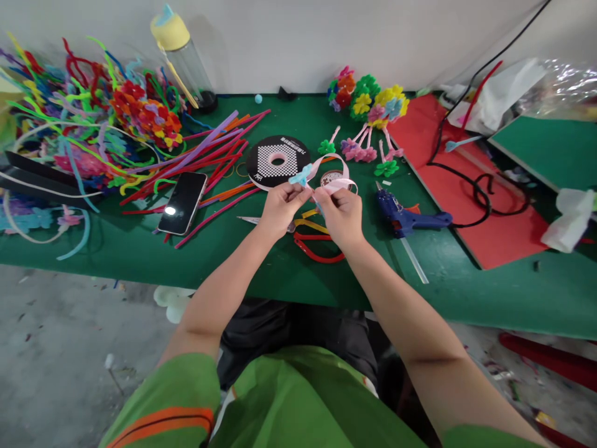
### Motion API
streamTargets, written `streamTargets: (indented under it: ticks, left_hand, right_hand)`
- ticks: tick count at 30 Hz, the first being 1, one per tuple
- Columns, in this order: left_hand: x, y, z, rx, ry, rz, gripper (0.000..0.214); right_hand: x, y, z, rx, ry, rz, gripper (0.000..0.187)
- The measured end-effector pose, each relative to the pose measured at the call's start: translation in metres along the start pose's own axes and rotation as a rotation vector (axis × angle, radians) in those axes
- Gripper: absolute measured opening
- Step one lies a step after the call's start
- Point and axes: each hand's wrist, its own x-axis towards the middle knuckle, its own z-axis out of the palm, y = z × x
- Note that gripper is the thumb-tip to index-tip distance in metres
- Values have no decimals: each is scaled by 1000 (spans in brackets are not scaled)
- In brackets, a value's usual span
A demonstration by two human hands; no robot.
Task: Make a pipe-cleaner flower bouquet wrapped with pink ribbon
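My left hand [283,210] is closed in a pinch just below a light blue pipe-cleaner flower [301,175]. Beside it, my right hand [342,216] pinches a pale pink ribbon [344,163], which loops up above the fingers. The fingertips of both hands nearly meet, hiding where ribbon and flower join. Behind my left hand lies a flat black ribbon spool [255,163]. A small round patterned item [332,177] is partly covered by the ribbon. Beneath my hands are red-handled scissors [308,251] and a yellow-handled tool [308,222].
A blue glue gun [403,216] with its black cord lies right, near a red board [494,230]. Finished flowers [366,99] stand behind. On the left are a phone [183,202], loose pipe cleaners [228,149], a colourful heap [84,124] and a bottle [186,62].
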Motion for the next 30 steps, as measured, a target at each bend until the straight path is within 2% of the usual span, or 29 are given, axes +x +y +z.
streamTargets:
  ticks: [6, 14, 18, 21, 24, 30]
  left_hand:
    - [-2, 0, -1, -43, -119, 16, 33]
    - [-2, 1, -2, -53, -153, 54, 29]
    - [-2, 1, -2, -18, -189, 42, 30]
    - [-2, 0, -3, -20, -167, 24, 27]
    - [-2, -3, -3, -29, -120, 11, 24]
    - [0, -6, 0, -47, -61, -13, 28]
  right_hand:
    - [4, -1, 1, 384, -156, 193, 40]
    - [7, -3, -1, 651, -383, 484, 37]
    - [8, -7, -3, 769, -562, 531, 40]
    - [8, -10, -4, 787, -650, 574, 40]
    - [8, -12, -3, 807, -637, 610, 39]
    - [8, -6, 2, 789, -425, 521, 36]
